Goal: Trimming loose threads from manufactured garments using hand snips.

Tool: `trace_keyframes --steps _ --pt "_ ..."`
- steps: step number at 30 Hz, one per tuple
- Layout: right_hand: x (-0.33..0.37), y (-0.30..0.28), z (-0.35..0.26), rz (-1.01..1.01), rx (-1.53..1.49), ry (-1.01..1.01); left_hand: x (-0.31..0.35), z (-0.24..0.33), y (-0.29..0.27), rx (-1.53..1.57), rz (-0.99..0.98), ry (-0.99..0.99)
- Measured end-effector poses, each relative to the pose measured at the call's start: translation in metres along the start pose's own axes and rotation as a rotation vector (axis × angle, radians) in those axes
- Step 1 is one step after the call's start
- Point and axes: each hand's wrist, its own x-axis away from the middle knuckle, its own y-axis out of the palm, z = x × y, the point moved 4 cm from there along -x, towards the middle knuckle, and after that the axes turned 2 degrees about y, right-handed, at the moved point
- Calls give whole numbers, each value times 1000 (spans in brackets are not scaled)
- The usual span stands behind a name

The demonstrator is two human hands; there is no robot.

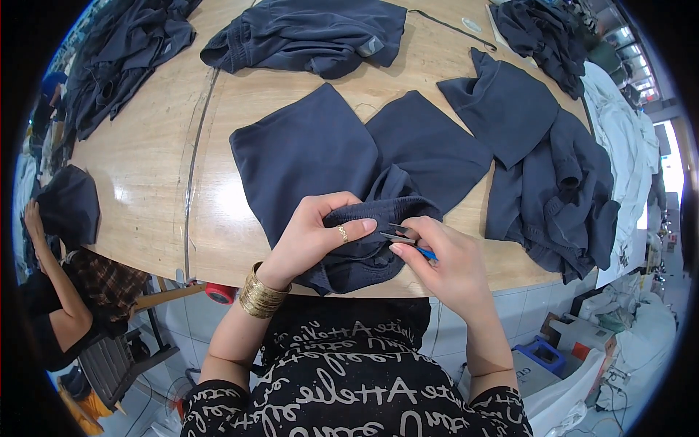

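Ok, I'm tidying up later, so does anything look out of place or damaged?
No damage stands out. The dark garment in the left hand is merely bunched. A thin dark strip, perhaps a cord, lies alone far back on the table, so it looks stray.

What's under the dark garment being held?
The wooden table shows around the dark garment, whose legs lie spread on it. Anything directly beneath the cloth is covered, so I can't tell.
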Motion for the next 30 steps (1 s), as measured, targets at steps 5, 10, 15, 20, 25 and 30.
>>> trace_keyframes --steps 5,10,15,20,25,30 --pt "-2 -2 -3 10 37 -26 -1 1 0 -1 -5 -10" --pt "-3 -1 -3 0 46 -35 -1 0 0 21 -9 -8" --pt "-3 -1 -3 16 72 -72 -1 0 0 21 -13 -9" --pt "-3 -1 -3 11 64 -61 -1 1 0 7 -20 -4" --pt "-3 -2 -3 9 64 -45 -1 1 1 15 -24 0" --pt "-2 -2 -3 16 76 -51 -1 3 1 -9 -19 -13"
